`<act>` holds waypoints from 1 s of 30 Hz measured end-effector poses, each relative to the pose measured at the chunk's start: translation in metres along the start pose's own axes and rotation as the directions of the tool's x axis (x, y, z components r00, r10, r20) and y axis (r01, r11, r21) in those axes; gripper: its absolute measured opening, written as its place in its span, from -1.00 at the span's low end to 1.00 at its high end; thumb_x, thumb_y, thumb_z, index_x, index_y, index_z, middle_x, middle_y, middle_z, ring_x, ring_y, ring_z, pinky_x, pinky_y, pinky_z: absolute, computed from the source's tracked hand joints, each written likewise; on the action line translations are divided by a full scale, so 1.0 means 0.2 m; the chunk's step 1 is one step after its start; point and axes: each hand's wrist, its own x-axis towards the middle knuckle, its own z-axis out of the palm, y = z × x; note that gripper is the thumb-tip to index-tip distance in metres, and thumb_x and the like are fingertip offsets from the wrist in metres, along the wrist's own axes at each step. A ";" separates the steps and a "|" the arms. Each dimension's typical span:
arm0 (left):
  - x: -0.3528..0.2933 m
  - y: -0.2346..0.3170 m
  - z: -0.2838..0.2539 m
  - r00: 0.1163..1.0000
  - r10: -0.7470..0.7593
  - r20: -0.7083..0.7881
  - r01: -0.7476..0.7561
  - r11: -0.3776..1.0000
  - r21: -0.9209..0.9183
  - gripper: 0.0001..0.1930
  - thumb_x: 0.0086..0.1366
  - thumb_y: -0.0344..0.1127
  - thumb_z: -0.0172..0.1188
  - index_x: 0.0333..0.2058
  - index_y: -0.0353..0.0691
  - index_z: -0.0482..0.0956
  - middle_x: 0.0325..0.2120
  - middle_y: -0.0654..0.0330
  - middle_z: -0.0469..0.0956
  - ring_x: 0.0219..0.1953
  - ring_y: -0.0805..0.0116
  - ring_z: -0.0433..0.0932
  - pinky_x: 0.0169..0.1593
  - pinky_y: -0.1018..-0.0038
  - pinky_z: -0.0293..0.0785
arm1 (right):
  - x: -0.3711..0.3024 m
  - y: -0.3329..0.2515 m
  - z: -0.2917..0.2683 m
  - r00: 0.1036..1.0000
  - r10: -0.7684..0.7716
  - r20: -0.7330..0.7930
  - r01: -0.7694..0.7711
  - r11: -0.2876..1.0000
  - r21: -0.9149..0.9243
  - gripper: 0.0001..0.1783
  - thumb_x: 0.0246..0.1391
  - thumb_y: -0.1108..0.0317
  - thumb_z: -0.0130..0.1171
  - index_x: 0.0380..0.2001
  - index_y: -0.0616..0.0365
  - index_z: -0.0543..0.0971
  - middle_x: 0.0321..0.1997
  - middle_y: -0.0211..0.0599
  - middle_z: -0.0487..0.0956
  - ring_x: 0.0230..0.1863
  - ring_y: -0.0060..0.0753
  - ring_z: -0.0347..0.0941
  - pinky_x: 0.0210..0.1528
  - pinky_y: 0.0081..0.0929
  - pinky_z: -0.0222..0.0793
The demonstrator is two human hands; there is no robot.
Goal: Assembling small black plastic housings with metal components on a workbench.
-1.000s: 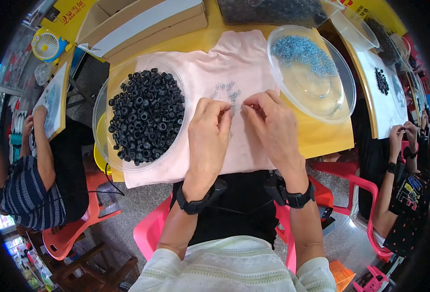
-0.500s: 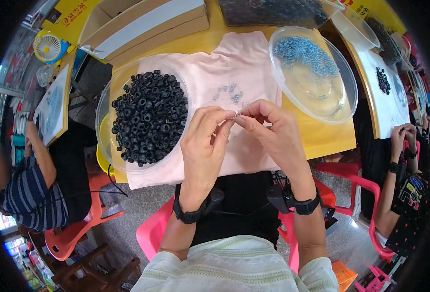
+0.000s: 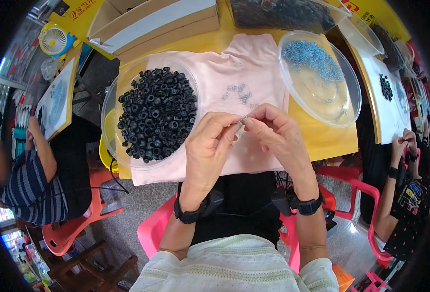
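Metal piece [image 3: 243, 119], small, silvery: between left hand [image 3: 206, 146] and right hand [image 3: 280, 137], neither nearer, thumb and forefinger of each pinching it; long axis unreadable. Loose silvery pieces [image 3: 245, 98]: just beyond, on pink cloth [image 3: 259, 56].

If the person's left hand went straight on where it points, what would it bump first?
The bare left hand would probably meet the bare right hand, just ahead; exact depth is unclear.

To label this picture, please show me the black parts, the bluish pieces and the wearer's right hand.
Black parts [image 3: 159, 114], head view: middle of the heap.
Bluish pieces [image 3: 314, 59], head view: heap's middle.
Right hand [image 3: 281, 138], head view: its back.
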 end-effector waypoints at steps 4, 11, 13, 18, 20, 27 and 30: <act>-0.01 0.01 0.00 0.999 -0.035 -0.014 0.035 0.999 0.002 -0.83 0.21 -0.57 0.25 -0.21 -0.31 0.62 -0.35 0.19 0.58 -0.46 0.54 0.55 -0.43 0.62 0.45 | 0.00 0.02 0.00 1.000 -0.002 0.028 0.002 1.000 0.007 -0.82 0.26 0.29 0.16 -0.30 0.19 0.56 -0.51 -0.62 0.45 -0.58 -0.88 0.19 -0.58 -0.80 0.09; -0.01 0.01 0.00 0.993 -0.119 -0.022 0.116 0.988 -0.102 -0.89 0.25 -0.53 0.25 -0.24 -0.36 0.63 -0.41 0.22 0.58 -0.48 0.57 0.54 -0.46 0.64 0.45 | 0.00 0.03 0.01 0.999 -0.030 0.031 0.029 0.999 0.031 -0.86 0.25 0.35 0.16 -0.33 0.20 0.55 -0.51 -0.60 0.44 -0.57 -0.85 0.21 -0.58 -0.75 0.10; -0.01 0.00 0.01 0.981 -0.195 -0.021 0.188 0.966 -0.179 -0.90 0.29 -0.49 0.21 -0.24 -0.38 0.62 -0.42 0.23 0.58 -0.48 0.57 0.54 -0.46 0.64 0.44 | 0.00 0.07 0.03 0.983 -0.176 -0.044 0.170 0.980 -0.104 -0.89 0.20 0.40 0.18 -0.32 0.23 0.54 -0.49 -0.51 0.46 -0.57 -0.78 0.26 -0.57 -0.70 0.15; 0.00 0.00 0.01 0.951 -0.310 0.006 0.297 0.905 -0.305 -0.85 0.38 -0.42 0.14 -0.19 -0.40 0.58 -0.43 0.22 0.57 -0.49 0.57 0.54 -0.48 0.65 0.42 | 0.01 0.07 0.05 0.904 -0.426 -0.035 0.375 0.831 -0.411 -0.90 0.10 0.48 0.20 -0.30 0.25 0.53 -0.43 -0.28 0.49 -0.56 -0.53 0.38 -0.52 -0.56 0.27; 0.01 0.00 0.01 0.937 -0.350 0.008 0.334 0.885 -0.326 -0.84 0.39 -0.41 0.12 -0.18 -0.39 0.56 -0.44 0.21 0.56 -0.50 0.57 0.53 -0.49 0.65 0.42 | 0.00 0.06 0.05 0.927 -0.371 -0.059 0.324 0.870 -0.372 -0.90 0.08 0.49 0.20 -0.31 0.24 0.54 -0.42 -0.24 0.48 -0.55 -0.44 0.41 -0.51 -0.53 0.30; 0.02 0.00 0.03 0.949 -0.316 -0.015 0.305 0.928 -0.216 -0.88 0.36 -0.45 0.14 -0.18 -0.37 0.55 -0.45 0.23 0.54 -0.51 0.60 0.52 -0.49 0.66 0.41 | 0.03 0.11 0.00 0.863 -0.504 -0.049 0.347 0.659 -0.667 -0.88 0.04 0.48 0.22 -0.31 0.22 0.54 -0.36 -0.17 0.51 -0.46 -0.16 0.51 -0.41 -0.35 0.41; 0.01 -0.03 0.04 0.973 -0.211 -0.091 0.214 0.976 0.023 -0.88 0.31 -0.48 0.18 -0.19 -0.34 0.56 -0.44 0.19 0.54 -0.52 0.57 0.50 -0.47 0.63 0.40 | 0.03 0.13 -0.01 0.864 -0.501 -0.049 0.326 0.631 -0.704 -0.86 0.04 0.46 0.22 -0.29 0.20 0.55 -0.35 -0.18 0.51 -0.40 -0.11 0.53 -0.37 -0.30 0.43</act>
